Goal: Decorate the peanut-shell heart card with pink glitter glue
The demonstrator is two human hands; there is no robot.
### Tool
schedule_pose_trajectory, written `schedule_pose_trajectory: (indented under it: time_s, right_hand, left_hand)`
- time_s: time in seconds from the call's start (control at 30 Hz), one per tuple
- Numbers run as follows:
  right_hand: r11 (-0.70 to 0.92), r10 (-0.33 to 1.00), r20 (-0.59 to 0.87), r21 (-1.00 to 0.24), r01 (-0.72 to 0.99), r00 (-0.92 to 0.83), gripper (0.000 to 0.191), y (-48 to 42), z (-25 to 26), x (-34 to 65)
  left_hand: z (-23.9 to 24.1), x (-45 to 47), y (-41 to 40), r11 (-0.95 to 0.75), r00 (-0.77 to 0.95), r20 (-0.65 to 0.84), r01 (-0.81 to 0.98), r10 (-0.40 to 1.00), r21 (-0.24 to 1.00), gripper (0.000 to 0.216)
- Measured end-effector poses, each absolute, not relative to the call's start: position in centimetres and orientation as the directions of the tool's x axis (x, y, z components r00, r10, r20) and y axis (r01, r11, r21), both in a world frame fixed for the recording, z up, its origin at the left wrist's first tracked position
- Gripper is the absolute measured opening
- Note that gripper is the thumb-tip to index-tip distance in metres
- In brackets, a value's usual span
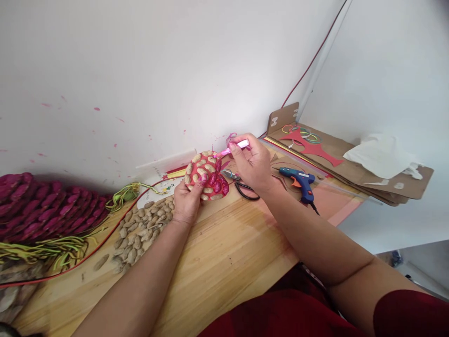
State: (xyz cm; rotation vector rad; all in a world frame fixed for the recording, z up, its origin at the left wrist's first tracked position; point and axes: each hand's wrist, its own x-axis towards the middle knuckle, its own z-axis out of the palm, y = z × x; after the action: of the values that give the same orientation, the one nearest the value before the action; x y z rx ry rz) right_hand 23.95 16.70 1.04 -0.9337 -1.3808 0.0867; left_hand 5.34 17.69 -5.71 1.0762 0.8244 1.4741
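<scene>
Red disc (206,175) studded with peanut shells, propped on the wooden tabletop (224,252) at centre, left hand (185,201) fingers clasped on its 7 o'clock edge, right hand (252,164) fingers pinching a pink pen (233,148) at its 1 o'clock rim, loose shells (140,229) at 8 o'clock, scissors (242,185) and blue glue gun (300,180) at 3 o'clock.

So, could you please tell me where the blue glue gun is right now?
In the head view, the blue glue gun lies on the wooden table, just right of the right hand, with the black-handled scissors on that hand's other side.
</scene>
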Motion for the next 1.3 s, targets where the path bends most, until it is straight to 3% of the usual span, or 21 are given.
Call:
schedule_pose_trajectory:
  time_s: [0.27, 0.4, 0.77, 0.97, 1.3]
  right_hand:
    - [0.654, 0.569, 0.788, -0.606, 0.452, 0.233, 0.026, 16.5, 1.3, 23.7]
    - [0.672, 0.549, 0.813, -0.569, 0.474, 0.197, 0.019, 16.3, 1.4, 23.6]
    - [0.712, 0.531, 0.841, -0.509, 0.484, 0.102, 0.013, 15.5, 1.9, 23.0]
    - [0.736, 0.523, 0.838, -0.535, 0.414, 0.154, 0.014, 15.7, 1.7, 22.9]
    - [0.740, 0.501, 0.857, -0.497, 0.453, 0.121, 0.011, 15.7, 1.9, 23.2]
  left_hand:
    - [-4.7, 5.6, 16.6, -0.079, 0.133, 0.120, -0.279, 0.984, 0.957, 0.045]
    - [-4.9, 5.6, 16.5, -0.083, 0.123, 0.114, -0.229, 0.986, 0.970, 0.046]
    - [-5.3, 5.3, 17.4, -0.349, 0.084, 0.351, -0.037, 0.933, 0.936, 0.050]
    - [-4.8, 5.2, 17.0, -0.375, 0.080, 0.370, 0.058, 0.926, 0.925, 0.046]
    - [-5.0, 5.3, 17.1, -0.474, 0.081, 0.467, 0.110, 0.880, 0.874, 0.036]
